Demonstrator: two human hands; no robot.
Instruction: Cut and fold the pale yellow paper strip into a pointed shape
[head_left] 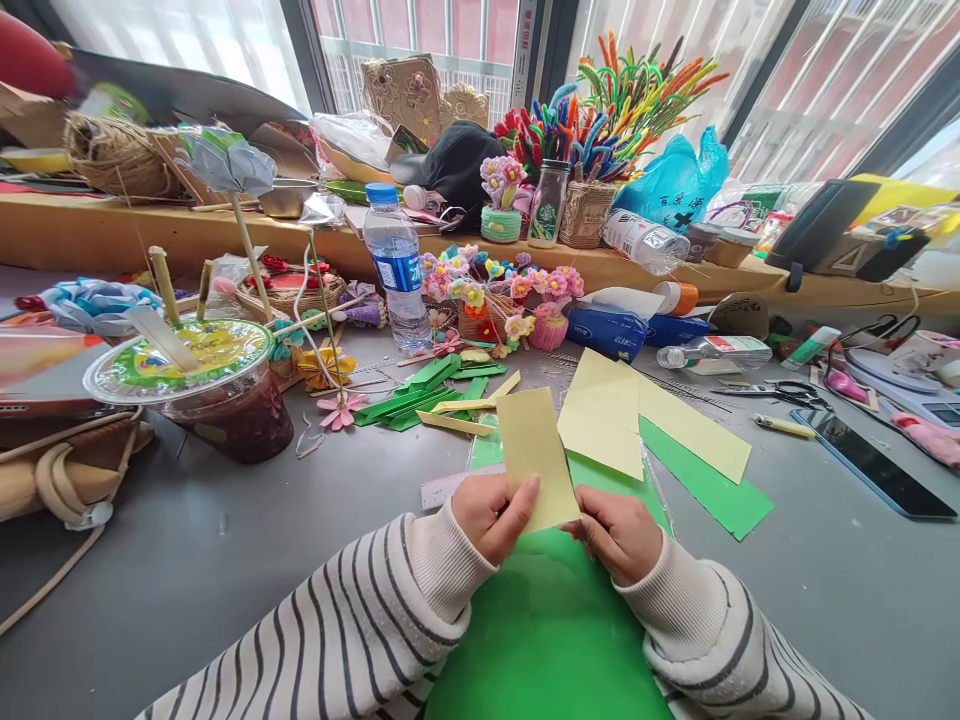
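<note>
My left hand (495, 518) grips a pale yellow paper rectangle (537, 450) by its lower left part, thumb on the front. At the paper's lower right corner, my right hand (619, 530) is closed in a pinch; what lies between its fingers is too small to make out. Beneath both hands spreads a glossy green sheet (551, 630). Larger yellow paper pieces (600, 415) lie just behind, over a green paper piece (709, 480). Folded green strips (420, 392) and thin yellow strips (457, 424) rest behind my left hand. A ruler (442, 488) is partly hidden beside it.
On the left stands a lidded drink cup (225, 400). A water bottle (396, 270) and handmade flowers (487, 290) line the back. Scissors (787, 392), a small knife-like tool (784, 427) and a phone (874, 460) lie at the right. A crowded wooden shelf (315, 238) runs behind.
</note>
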